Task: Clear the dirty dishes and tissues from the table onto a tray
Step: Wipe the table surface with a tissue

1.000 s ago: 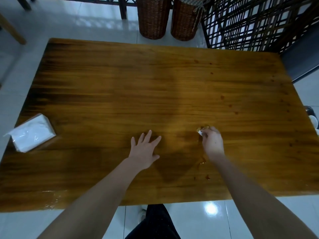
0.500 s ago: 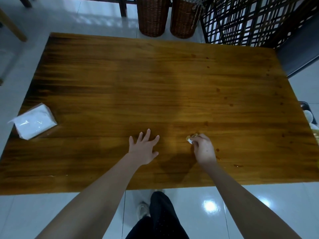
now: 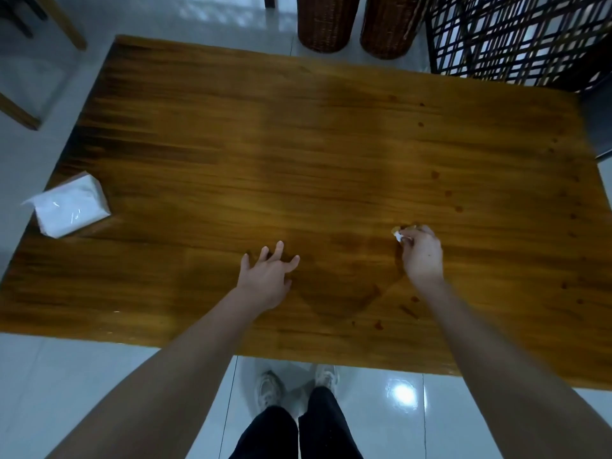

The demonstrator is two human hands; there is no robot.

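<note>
Since half a second ago, the right hand point(image 3: 421, 253) has been sliding rightward along the near part of the wooden table point(image 3: 298, 154), carrying its small wad of tissue point(image 3: 400, 236) with it, while the left hand point(image 3: 267, 276) is staying close to where it was.

Going left to right: a white tissue pack point(image 3: 68, 208) in clear wrap is lying at the table's left edge, well apart from both hands. No brand or writing can be read on it; the wrap is only showing glare.

The left hand is resting palm down near the table's near-middle, its fingers spread and holding nothing.

To its right, the right hand is curling its fingers and pinching the wadded tissue at the fingertips, pressing it down on the tabletop. The wad is peeking out at the far left side of that hand, and its tip is looking yellowish, possibly stained, though it is too small to be sure. The tissue is lying to the right of the left hand, well apart from it.

Small dark spots point(image 3: 447, 193) are dotting the wood to the far right of the right hand, and a few more point(image 3: 409, 309) are sitting near the front edge, just beside the right forearm.

Two wicker baskets point(image 3: 326, 21) are standing on the floor beyond the far edge.
</note>
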